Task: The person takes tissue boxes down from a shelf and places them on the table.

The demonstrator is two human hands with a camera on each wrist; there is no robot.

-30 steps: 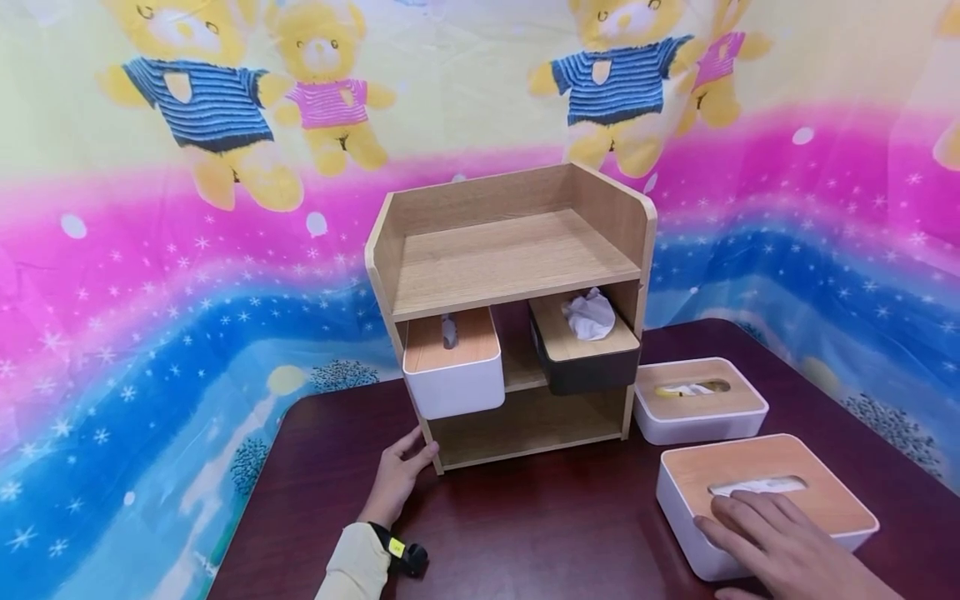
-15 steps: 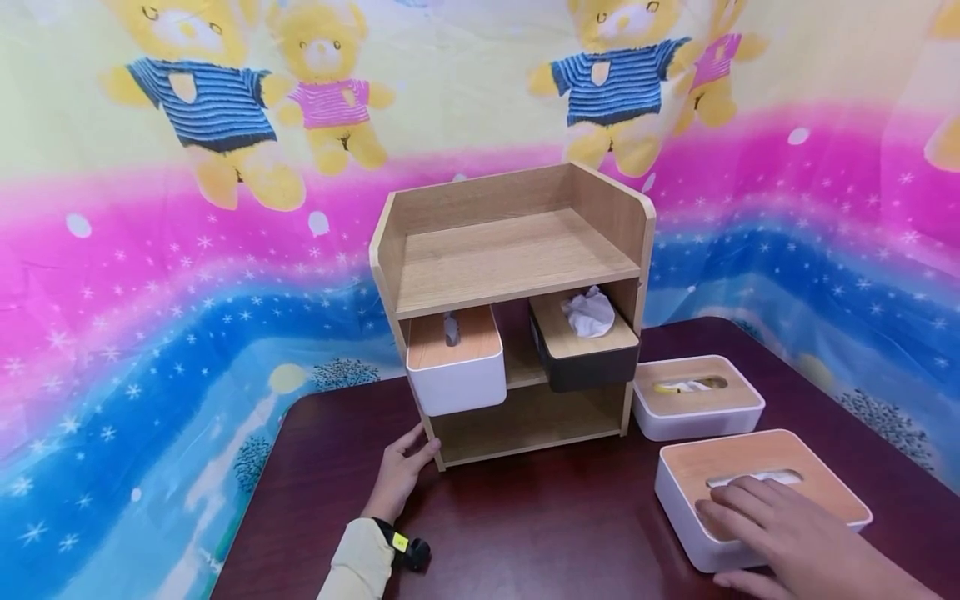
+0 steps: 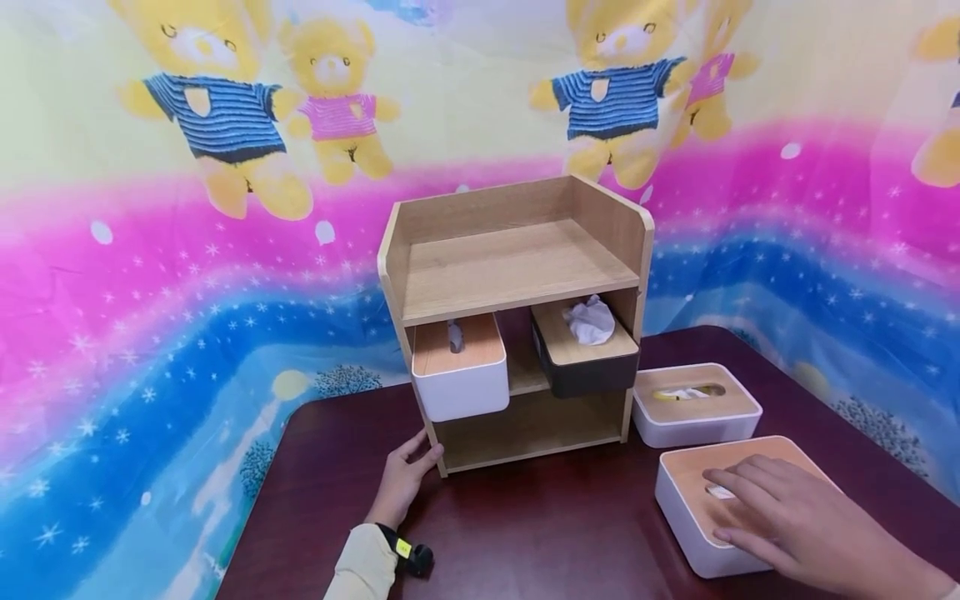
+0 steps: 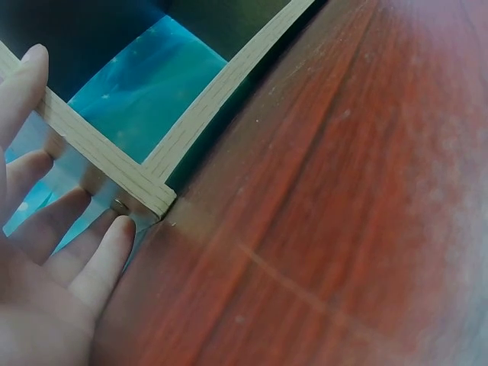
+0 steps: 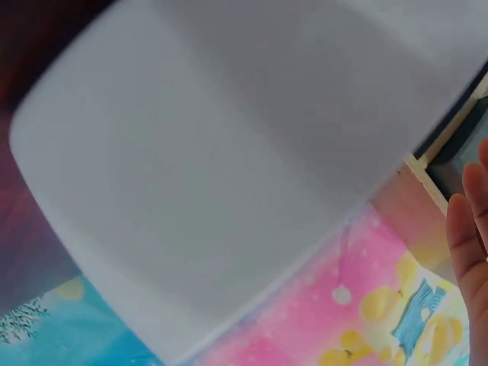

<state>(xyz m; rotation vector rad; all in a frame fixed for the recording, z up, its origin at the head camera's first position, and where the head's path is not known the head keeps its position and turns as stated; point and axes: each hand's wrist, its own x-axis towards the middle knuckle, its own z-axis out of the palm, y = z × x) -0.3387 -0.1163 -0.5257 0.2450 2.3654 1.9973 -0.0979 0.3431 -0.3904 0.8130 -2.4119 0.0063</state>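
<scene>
My left hand (image 3: 401, 483) holds the lower left side panel of a small wooden shelf (image 3: 517, 258). In the left wrist view, the thumb lies over the panel's front edge and the fingers (image 4: 114, 252) touch its outer face. My right hand (image 3: 795, 508) is over the slot of the nearest white tissue box (image 3: 697, 525), which has a wooden lid. Its fingers look loosely bent; whether they touch the lid cannot be told. The box's white wall (image 5: 206, 168) fills much of the right wrist view, the fingers (image 5: 461, 229) at its right edge.
On the middle shelf level sit a white tissue box (image 3: 461, 387), jutting out at the left, and a black tissue box (image 3: 588, 367) with tissue sticking out. Another white tissue box (image 3: 697, 408) stands right of the shelf. All stand on or above a dark red table (image 3: 525, 533).
My right hand has shifted up a little over the nearest tissue box, covering more of its slot. The left hand stays on the shelf panel. The head view has tilted slightly.
</scene>
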